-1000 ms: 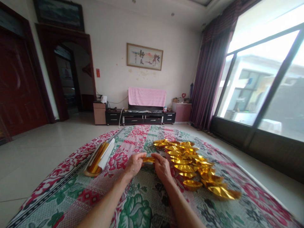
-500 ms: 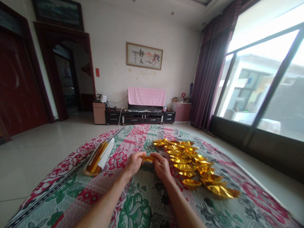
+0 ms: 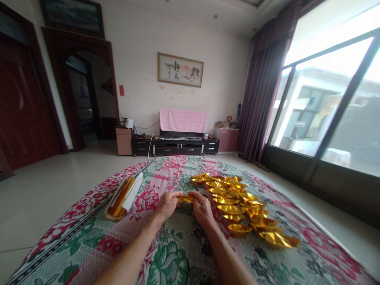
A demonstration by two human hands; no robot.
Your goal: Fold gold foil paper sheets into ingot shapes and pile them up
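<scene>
Between my two hands is a small piece of folded gold foil paper point(image 3: 185, 198), held level above the patterned cloth. My left hand point(image 3: 168, 204) pinches its left end with thumb and forefinger. The right end is gripped by my right hand point(image 3: 202, 206) in the same way; the fingertips hide both ends. To the right lie several boat-shaped gold paper ingots point(image 3: 228, 209), set in uneven rows. A curled stack of gold and white paper sheets point(image 3: 123, 200) rests on the left side of the cloth.
A floral cloth point(image 3: 169, 261) in red, green and white covers the rounded surface under my hands. Beyond it stands a low black cabinet point(image 3: 172, 149) with a pink cloth point(image 3: 184, 120) over something on top. Large windows point(image 3: 335, 107) and a purple curtain point(image 3: 261, 91) are at the right.
Both hands stay in nearly the same place, with the folded gold paper still between them. Only slight finger movement shows; the ingots and the stack have not moved.
</scene>
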